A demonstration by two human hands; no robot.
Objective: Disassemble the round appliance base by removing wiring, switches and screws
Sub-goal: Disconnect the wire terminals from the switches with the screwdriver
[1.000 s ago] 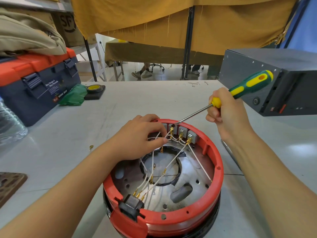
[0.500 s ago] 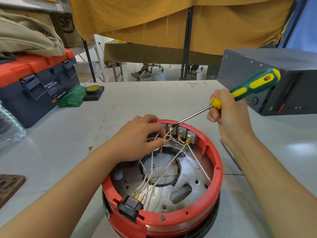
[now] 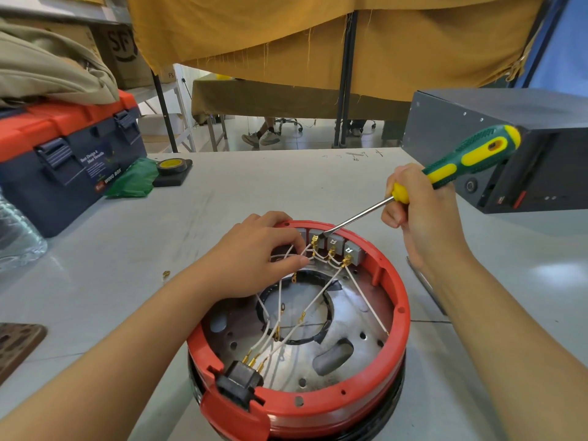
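Observation:
The round red appliance base (image 3: 399, 316) lies open side up on the grey table, its metal plate showing inside. White wires (image 3: 319, 292) run from a black socket (image 3: 239, 381) at the near rim to a row of grey switches (image 3: 334, 241) at the far rim. My left hand (image 3: 254, 259) rests on the far left of the rim and pinches white wires beside the switches. My right hand (image 3: 420, 218) grips a green and yellow screwdriver (image 3: 458, 168); its tip touches a brass terminal on the switches.
A blue and orange toolbox (image 3: 63, 154) stands at the left with green cloth (image 3: 132, 181) and a tape roll (image 3: 173, 165) beside it. A dark metal box (image 3: 509, 148) sits at the right. A small brass part (image 3: 165, 274) lies loose on the table. A clear bottle (image 3: 16, 240) stands at far left.
The screwdriver handle has risen a little and swung slightly right, while its tip stays at the switch terminals. My left hand keeps its hold on the wires.

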